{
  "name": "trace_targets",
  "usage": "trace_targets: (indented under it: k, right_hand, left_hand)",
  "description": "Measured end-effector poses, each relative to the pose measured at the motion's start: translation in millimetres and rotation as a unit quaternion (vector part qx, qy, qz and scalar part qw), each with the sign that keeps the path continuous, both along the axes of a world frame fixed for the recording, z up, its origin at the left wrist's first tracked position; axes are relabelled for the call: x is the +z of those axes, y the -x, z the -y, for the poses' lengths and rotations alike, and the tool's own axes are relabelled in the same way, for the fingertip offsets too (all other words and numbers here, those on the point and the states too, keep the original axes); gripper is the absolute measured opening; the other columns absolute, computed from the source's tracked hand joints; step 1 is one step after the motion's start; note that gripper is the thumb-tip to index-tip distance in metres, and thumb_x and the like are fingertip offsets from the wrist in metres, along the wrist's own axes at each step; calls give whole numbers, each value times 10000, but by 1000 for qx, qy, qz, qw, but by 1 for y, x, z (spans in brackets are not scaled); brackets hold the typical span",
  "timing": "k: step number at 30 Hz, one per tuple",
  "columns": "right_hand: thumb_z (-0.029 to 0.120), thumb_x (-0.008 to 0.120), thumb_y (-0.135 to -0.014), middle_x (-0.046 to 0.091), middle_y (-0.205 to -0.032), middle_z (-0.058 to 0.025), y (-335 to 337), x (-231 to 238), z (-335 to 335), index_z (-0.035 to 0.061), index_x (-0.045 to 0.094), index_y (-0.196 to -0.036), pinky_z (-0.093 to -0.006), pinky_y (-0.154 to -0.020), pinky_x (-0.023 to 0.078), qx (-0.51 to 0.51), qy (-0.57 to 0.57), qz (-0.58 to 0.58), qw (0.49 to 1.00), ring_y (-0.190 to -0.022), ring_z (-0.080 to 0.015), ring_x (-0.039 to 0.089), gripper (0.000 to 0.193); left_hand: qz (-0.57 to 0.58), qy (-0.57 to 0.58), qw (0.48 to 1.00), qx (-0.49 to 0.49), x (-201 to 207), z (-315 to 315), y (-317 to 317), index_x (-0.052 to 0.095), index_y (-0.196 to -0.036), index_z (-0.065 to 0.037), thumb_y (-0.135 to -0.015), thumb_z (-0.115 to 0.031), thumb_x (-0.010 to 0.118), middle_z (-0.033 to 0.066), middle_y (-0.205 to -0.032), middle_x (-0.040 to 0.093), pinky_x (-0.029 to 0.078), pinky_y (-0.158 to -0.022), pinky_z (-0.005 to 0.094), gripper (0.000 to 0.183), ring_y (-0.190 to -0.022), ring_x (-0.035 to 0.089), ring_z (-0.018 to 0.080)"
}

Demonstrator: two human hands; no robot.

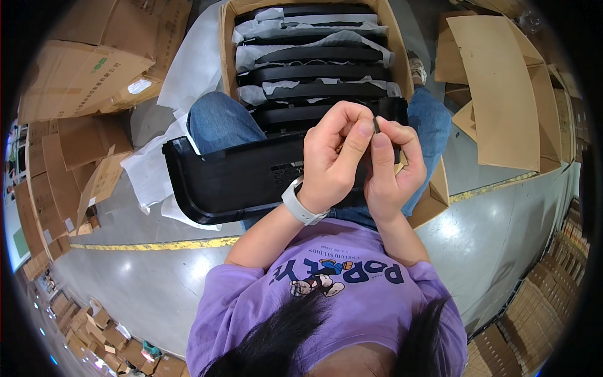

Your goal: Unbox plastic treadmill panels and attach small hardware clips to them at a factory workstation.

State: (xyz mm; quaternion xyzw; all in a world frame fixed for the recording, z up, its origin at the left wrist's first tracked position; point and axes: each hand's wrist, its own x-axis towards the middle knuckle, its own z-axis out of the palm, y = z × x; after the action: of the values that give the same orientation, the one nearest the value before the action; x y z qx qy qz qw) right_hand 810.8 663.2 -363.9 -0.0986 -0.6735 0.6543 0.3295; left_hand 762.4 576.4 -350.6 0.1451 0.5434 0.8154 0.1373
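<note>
The left hand (331, 156) is nearly closed, thumb and index fingertip pinching a small dark strip (376, 125); the right hand (397, 166), just beside it, is curled too, its thumb and forefinger on the same strip, which sits between the fingertips of the 2 hands. Below and to the left of the left hand, a black plastic panel (229, 182) with a rounded corner lies across the person's lap. Beyond both hands stands an open cardboard carton (228, 53) holding black panels (308, 74) with white wrapping sheets (311, 55) among them. A white wristband (294, 201) circles the left wrist.
</note>
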Motion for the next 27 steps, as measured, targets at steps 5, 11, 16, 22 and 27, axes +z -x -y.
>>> trace_targets:
  k: [5,11,16,22,27]
  right_hand:
    - [-20,613,-855,566,-769,-28,1,2,1,-39,625,-958,-181,-589,396,8,-54,-32,998,-665,-68,502,105]
    - [-50,615,-838,564,-737,-34,8,-2,-12,-46,621,-947,-191,-545,384,3,-154,-35,987,-627,-72,491,109]
    - [16,588,-881,539,-664,-31,14,13,-16,-42,621,-981,-199,-479,358,66,-108,47,991,-546,-80,470,121]
    - [172,544,-941,554,-735,-45,15,11,-19,-19,593,-1042,-192,-424,386,206,395,133,885,-473,-93,480,223]
    - [98,565,-914,599,-767,-70,12,9,-26,-42,639,-1032,-192,-467,395,173,276,151,933,-525,-88,513,198]
  left_hand:
    - [18,-26,999,12,-3,-1,-2,542,-890,-4,-916,-76,531,-47,-685,499,312,-506,155,77,-586,400,-9]
    - [12,18,1000,11,-6,-1,6,542,-878,-7,-902,-62,538,-45,-694,514,302,-504,157,60,-592,403,-14]
    - [-48,93,994,20,-7,3,16,538,-872,-12,-904,-62,530,-43,-697,505,307,-511,169,60,-598,401,-3]
    - [-13,82,996,33,-6,11,18,528,-868,-30,-930,-93,515,-46,-692,469,329,-532,184,89,-619,403,11]
    - [-25,118,992,33,-12,6,14,571,-825,-28,-876,-67,580,-50,-636,501,320,-492,183,65,-568,397,0]
